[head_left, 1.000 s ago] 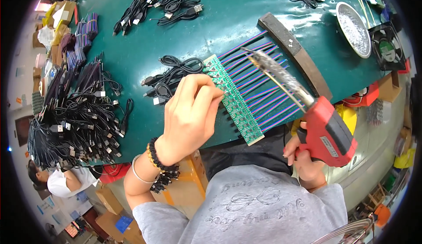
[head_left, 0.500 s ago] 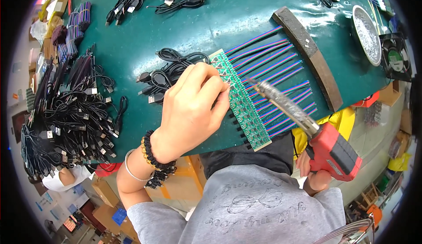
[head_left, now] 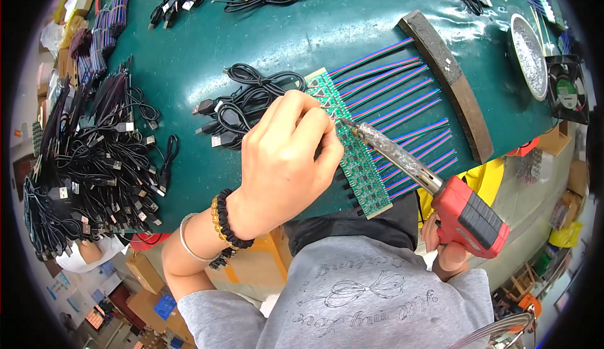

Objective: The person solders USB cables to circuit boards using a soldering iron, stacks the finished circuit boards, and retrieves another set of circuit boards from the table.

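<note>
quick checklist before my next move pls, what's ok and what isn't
1. Right grip holding the red soldering gun: ok.
2. Soldering tip pointed toward the green circuit panel: ok.
3. Tip touching the panel: cannot tell.
4. Left grip pinching a wire: cannot tell, fingertips hidden.
5. Ribbon wires clear of the gun: not ok, its barrel crosses over some in this view.
6. Dark bar apart from the gun: ok.

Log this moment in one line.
left hand: curled at green board strip; right hand: holding red soldering gun, tip over strip; black cables: beside strip
</note>
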A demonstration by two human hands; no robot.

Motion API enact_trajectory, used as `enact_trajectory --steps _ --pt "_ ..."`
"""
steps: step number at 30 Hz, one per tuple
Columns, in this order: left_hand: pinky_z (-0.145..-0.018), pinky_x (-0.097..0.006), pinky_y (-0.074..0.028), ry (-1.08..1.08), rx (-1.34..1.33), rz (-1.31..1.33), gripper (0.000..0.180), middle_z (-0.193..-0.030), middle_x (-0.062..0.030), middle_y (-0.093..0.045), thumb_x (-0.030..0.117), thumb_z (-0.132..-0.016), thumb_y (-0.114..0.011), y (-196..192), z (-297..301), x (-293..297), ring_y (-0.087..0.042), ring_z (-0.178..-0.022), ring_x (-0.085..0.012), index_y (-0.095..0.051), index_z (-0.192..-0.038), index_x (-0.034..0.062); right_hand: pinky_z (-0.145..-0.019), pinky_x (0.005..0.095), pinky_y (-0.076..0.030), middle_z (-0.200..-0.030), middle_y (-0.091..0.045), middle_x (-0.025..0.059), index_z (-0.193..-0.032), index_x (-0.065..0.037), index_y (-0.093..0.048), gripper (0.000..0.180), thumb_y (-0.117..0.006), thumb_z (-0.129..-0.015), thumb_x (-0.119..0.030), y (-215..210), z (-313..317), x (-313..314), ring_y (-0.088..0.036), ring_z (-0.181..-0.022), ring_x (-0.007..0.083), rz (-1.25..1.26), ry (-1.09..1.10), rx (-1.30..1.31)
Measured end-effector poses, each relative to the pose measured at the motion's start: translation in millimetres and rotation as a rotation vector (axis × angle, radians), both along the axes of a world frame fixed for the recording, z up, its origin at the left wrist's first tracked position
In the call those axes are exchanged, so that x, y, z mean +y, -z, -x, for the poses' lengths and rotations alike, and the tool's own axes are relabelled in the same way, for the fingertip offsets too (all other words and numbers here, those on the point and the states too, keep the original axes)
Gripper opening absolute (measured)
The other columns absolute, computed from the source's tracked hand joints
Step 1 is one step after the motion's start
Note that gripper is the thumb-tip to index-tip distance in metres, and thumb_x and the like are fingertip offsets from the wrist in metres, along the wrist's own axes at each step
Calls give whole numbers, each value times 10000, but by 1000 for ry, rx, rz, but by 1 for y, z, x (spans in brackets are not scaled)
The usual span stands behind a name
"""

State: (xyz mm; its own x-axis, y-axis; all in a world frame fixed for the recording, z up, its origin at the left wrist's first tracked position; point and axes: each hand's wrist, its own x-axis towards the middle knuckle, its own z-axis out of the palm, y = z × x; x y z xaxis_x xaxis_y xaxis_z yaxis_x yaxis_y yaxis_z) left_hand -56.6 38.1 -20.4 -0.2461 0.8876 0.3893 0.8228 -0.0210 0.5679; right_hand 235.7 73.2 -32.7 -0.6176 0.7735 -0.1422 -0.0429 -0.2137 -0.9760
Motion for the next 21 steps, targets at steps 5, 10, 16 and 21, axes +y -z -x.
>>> enact_trajectory --steps 5,10,16,21 --pt "-538 -356 -469 -14 -13 -1 133 -761 -103 -528 -45 -653 -667 -1 0 0 -555 -629 -253 -555 -707 1 -505 252 -416 -603 -532 25 -808 0 -505 84 -498 -740 -49 19 -23 5 -529 -519 118 -116 -116 -70" --pt "-541 -355 -470 -6 -13 -10 133 -763 -103 -534 -46 -653 -668 -1 -1 0 -558 -629 -253 -556 -707 0 -494 260 -408 -604 -536 30 -826 9 -504 101 -493 -736 -34 4 0 -1 -526 -521 118 -99 -43 33" --pt "-553 -350 -482 9 -18 -3 134 -779 -103 -541 -46 -658 -675 -3 1 -2 -567 -635 -252 -570 -727 0 -666 333 -488 -738 -623 103 -859 28 -616 163 -639 -761 -100 -6 9 -9 -605 -662 231 202 143 302" --pt "-580 -303 -497 80 -28 36 186 -794 -110 -564 -120 -683 -675 -10 12 -5 -608 -661 -230 -641 -830 -11 -873 381 -506 -898 -689 115 -983 -21 -699 253 -739 -788 -178 -2 5 -12 -650 -835 292 251 160 388"
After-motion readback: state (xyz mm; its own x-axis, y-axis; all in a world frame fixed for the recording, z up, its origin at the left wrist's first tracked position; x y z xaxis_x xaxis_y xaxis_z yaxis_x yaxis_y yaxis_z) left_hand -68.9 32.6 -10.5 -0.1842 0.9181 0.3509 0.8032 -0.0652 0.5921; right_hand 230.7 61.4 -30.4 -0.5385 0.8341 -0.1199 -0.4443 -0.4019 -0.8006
